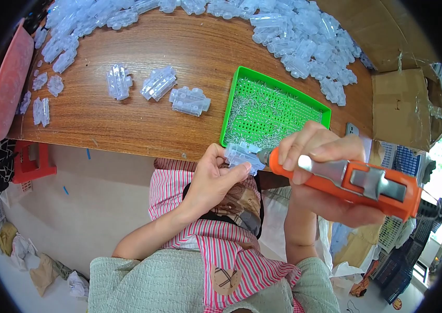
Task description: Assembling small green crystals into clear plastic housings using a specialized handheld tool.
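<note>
A translucent plastic part (pixel 241 158) is pinched between the thumb and fingers of my left hand (pixel 213 177), just off the table's front edge. My right hand (pixel 320 156) wraps round an orange electric screwdriver (pixel 309 180) with a silver plate on its body. Its tip meets the right side of the plastic part, or comes very near it; the exact contact is hidden. Right behind the part stands a green tray (pixel 237 88) strewn with small silver screws (pixel 273 112). Three similar translucent parts (pixel 189 100) lie on the table left of the tray.
A big heap of translucent parts (pixel 304 41) covers the far side of the wooden table (pixel 127 122). A pink basin (pixel 9 86) leans at the left edge. Cardboard (pixel 401 107) stands at the right, near a phone (pixel 352 129). A red stool (pixel 33 164) is below left.
</note>
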Demonstrator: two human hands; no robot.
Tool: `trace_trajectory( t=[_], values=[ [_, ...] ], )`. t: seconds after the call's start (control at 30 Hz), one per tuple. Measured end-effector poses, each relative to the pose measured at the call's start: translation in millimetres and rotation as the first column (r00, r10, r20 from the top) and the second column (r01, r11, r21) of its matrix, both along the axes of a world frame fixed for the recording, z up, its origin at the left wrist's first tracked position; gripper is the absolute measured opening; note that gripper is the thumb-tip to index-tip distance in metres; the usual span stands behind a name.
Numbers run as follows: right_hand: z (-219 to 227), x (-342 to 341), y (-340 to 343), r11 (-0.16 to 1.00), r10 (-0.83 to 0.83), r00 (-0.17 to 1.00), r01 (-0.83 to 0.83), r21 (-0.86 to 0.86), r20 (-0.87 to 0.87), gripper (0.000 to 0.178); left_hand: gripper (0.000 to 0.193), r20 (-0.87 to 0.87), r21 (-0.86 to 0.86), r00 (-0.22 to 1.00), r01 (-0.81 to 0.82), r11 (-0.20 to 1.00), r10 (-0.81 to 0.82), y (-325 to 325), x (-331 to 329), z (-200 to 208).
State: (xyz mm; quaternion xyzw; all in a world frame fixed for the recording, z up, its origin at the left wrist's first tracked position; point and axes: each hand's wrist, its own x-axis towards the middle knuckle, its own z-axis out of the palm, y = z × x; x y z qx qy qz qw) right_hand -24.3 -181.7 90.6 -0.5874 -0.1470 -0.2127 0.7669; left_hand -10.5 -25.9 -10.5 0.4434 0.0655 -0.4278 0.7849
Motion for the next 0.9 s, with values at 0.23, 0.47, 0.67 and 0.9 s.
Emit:
trace_trajectory(
  t=[0.23,0.47,0.67,0.9],
  values=[
    [-2.2,1.2,10.2,0.998,-0.051,0.988,0.058,0.040,-0.148,0.067,0.031,0.023,-0.052,0.999,-0.030,0.998,0.031,2.6,-2.9,-3.5],
    [0.0,4.6,4.9,0.998,0.008,0.996,-0.002,0.062,-0.084,0.078,0.027,0.145,-0.077,0.988,-0.034,0.996,0.045,3.6,-0.3,-7.1],
    [5.0,11.6,-9.0,0.996,0.064,0.998,-0.063,0.066,-0.012,0.088,0.029,0.071,-0.010,0.998,0.001,1.000,0.000,3.4,-3.1,-4.9],
    [-41.7,19.6,-25.7,0.978,-0.208,0.976,0.207,-0.021,-0.067,0.091,0.032,-0.050,-0.046,0.999,-0.024,0.999,0.022,11.8,2.5,9.2]
  ],
)
